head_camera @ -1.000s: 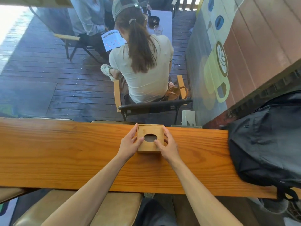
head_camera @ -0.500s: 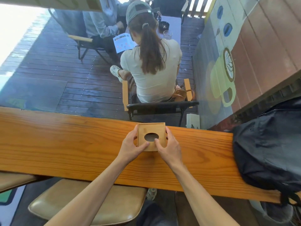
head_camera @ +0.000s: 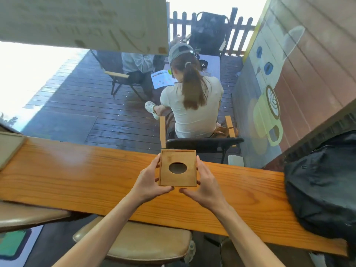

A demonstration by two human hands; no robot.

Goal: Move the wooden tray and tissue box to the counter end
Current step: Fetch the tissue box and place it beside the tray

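Note:
A square wooden tissue box [head_camera: 178, 177] with an oval hole in its top is held between both hands, over the middle of the long orange wooden counter [head_camera: 77, 176]. My left hand [head_camera: 149, 181] grips its left side and near corner. My right hand [head_camera: 204, 184] clasps its right side. At the far left edge a tan wooden tray [head_camera: 8, 149] lies on the counter, only its corner in view.
A black backpack [head_camera: 323, 185] covers the counter's right end. A tan cushioned stool [head_camera: 138, 241] stands below the counter. Beyond the window glass a person sits on a chair [head_camera: 202, 143] on a dark deck, with another person farther back.
The tissue box looks larger and nearer, apparently raised off the counter in both hands. My view has tilted up and swung left, bringing the tray corner into sight.

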